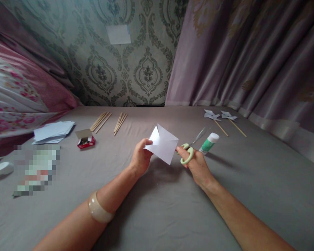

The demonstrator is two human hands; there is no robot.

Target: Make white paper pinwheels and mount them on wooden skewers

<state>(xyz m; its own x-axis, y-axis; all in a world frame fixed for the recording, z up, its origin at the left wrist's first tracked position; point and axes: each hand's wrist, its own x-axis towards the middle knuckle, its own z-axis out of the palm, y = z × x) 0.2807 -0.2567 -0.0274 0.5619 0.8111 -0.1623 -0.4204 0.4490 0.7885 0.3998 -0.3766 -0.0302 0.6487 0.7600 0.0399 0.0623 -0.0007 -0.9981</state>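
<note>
My left hand (140, 156) pinches the left corner of a white folded paper square (163, 144), held up above the grey sheet. My right hand (195, 164) is closed through the pale green handles of a pair of scissors (191, 146), whose blades point away toward the far right. The scissors' handles sit right at the paper's right edge. A green and white glue stick (209, 143) lies just beyond my right hand.
A stack of white paper (53, 132) and a small red box (85, 139) lie at the left, with wooden sticks (110, 121) behind. Two finished paper pinwheels on sticks (222, 118) lie far right by the curtain. A tape roll (1, 167) sits at the left edge.
</note>
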